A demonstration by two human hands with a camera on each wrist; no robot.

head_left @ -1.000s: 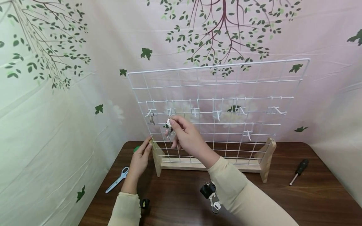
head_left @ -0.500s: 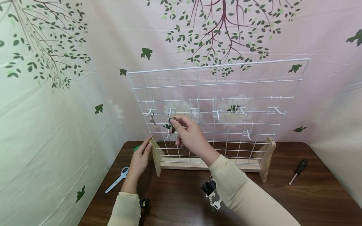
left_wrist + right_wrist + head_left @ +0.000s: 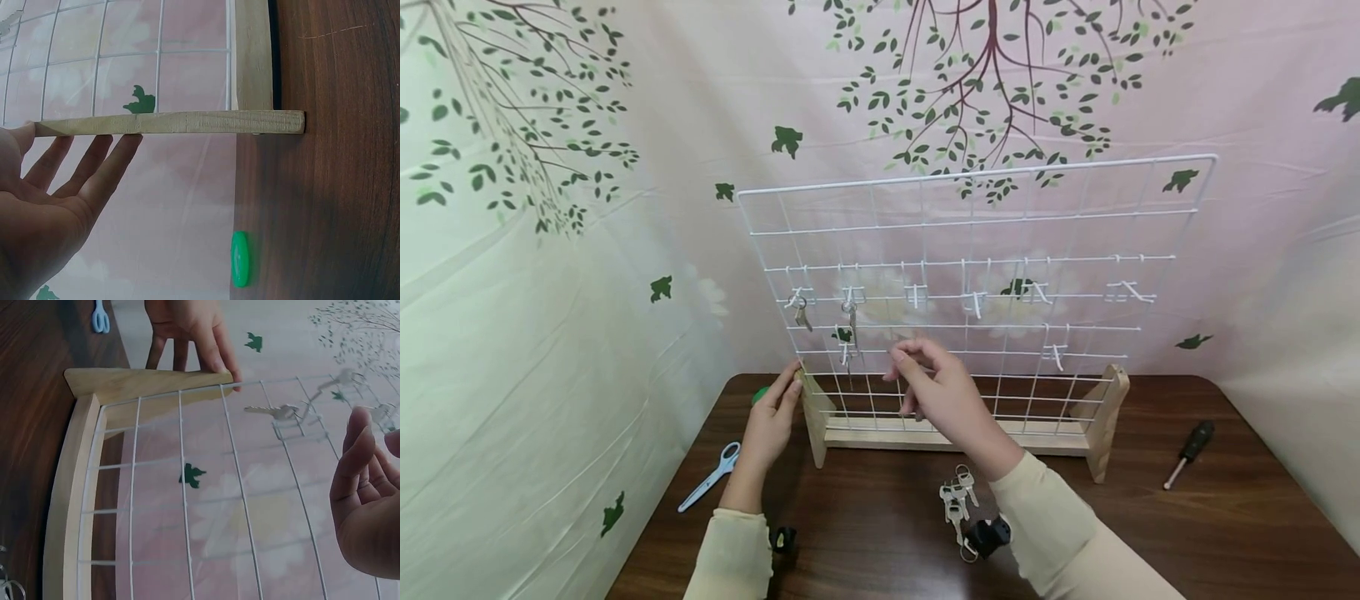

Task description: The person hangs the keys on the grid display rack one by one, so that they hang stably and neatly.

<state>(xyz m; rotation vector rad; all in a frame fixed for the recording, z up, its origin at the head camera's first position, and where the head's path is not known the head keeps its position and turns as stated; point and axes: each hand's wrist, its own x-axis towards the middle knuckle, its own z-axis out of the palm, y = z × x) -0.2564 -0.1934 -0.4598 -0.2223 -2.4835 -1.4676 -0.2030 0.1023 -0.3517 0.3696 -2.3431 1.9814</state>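
A white wire grid rack [image 3: 947, 223] stands upright in a wooden base. My left hand [image 3: 771, 421] grips the rack's left wooden side support [image 3: 181, 122], thumb on one face and fingertips on the other. My right hand [image 3: 940, 383] is in front of the grid, fingers loosely bent, with nothing seen in them. Keys on a ring [image 3: 802, 317] hang from the leftmost upper hook, and another key bunch [image 3: 852, 315] hangs from the hook beside it. Below, a key [image 3: 848, 367] hangs at a lower hook. More keys [image 3: 957, 504] lie on the table beneath my right forearm.
Several white hooks, such as this hook [image 3: 916, 296], are spread along the grid. Blue scissors [image 3: 711, 477] lie at the table's left, a dark-handled screwdriver [image 3: 1190, 452] at the right. A round green object [image 3: 240, 259] sits behind the left support.
My right hand has let go of the keys at the second upper hook and drawn back down to the right; they now hang there. My left hand has stayed on the support.
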